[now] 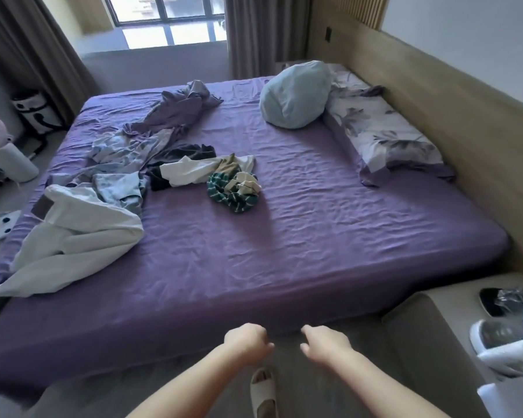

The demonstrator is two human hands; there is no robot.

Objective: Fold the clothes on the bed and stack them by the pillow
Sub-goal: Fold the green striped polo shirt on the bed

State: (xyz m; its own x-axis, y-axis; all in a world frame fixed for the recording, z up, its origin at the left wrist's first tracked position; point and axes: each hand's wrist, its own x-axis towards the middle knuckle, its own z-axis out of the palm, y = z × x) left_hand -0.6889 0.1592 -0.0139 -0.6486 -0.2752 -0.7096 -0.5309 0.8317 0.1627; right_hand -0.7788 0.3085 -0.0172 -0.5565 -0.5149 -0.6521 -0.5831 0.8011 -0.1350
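A bed with a purple sheet (299, 230) fills the view. Unfolded clothes lie on its left half: white trousers (73, 236) at the near left edge, a pale blue garment (118, 188), a black and white top (184, 170), and a green striped piece (230, 194) near the middle. A crumpled purple cover (175, 113) lies farther back. A light blue pillow (296, 95) and a flowered pillow (384, 131) sit at the right by the headboard. My left hand (245, 339) and my right hand (323, 342) hover at the bed's near edge, both loosely curled and holding nothing.
A wooden headboard (435, 95) runs along the right. A bedside table (453, 327) at the near right carries a phone and a white kettle (507, 339). A window with brown curtains (254, 34) is at the far end. My sandalled foot (263, 390) stands on grey floor.
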